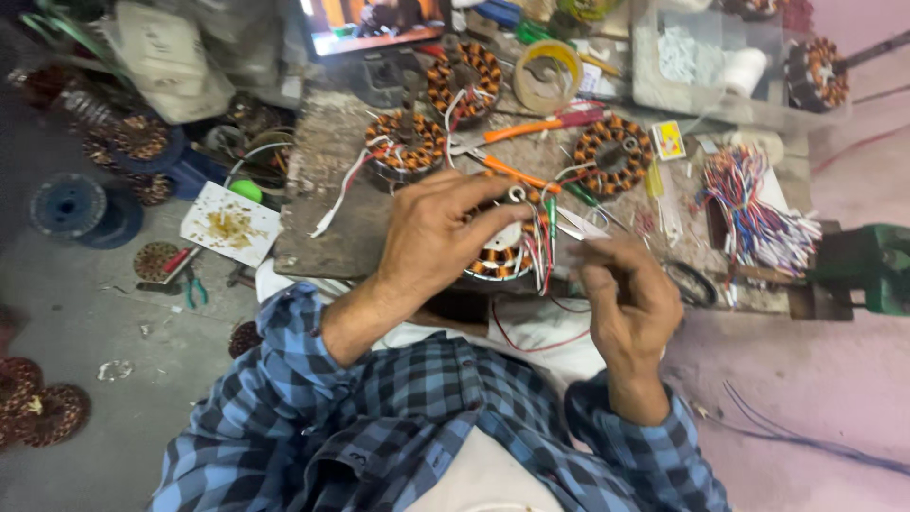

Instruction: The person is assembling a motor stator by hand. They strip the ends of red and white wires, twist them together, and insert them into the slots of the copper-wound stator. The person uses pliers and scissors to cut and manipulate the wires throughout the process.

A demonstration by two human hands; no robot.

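The left hand [431,237] is covering most of the wound stator [502,256], hiding its near rim. The right hand [627,301] is blurring at the fingertips, so whatever they are pinching is staying unreadable. The top edge is cropping the screen [374,24].

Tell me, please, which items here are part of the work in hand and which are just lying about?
In hand:
left hand
right hand
round copper-wound stator with coloured leads

Lying about:
three other copper-wound stators
bundle of coloured wires
orange-handled screwdriver
yellow tape roll
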